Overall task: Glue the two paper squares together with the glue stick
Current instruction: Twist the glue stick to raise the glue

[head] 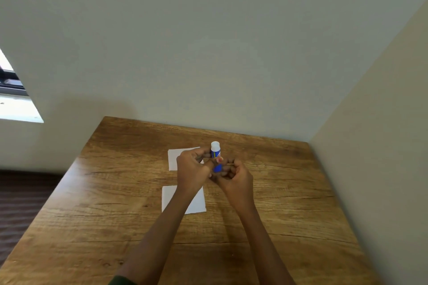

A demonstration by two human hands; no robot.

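A blue glue stick [215,154] with a white top stands upright above the wooden table [115,203], held between both hands. My left hand [192,170] grips its blue body from the left, thumb across the front. My right hand [234,176] closes around its lower end from the right. Two white paper squares lie flat on the table: the far one [173,157] is partly hidden behind my left hand, and the near one [170,196] lies under my left forearm. The two squares are apart, with bare wood between them.
The table stands in a corner, with a pale wall [208,53] behind it and another wall [382,146] along its right edge. A window [14,104] is at the far left. Dark floor [20,203] shows past the table's left edge.
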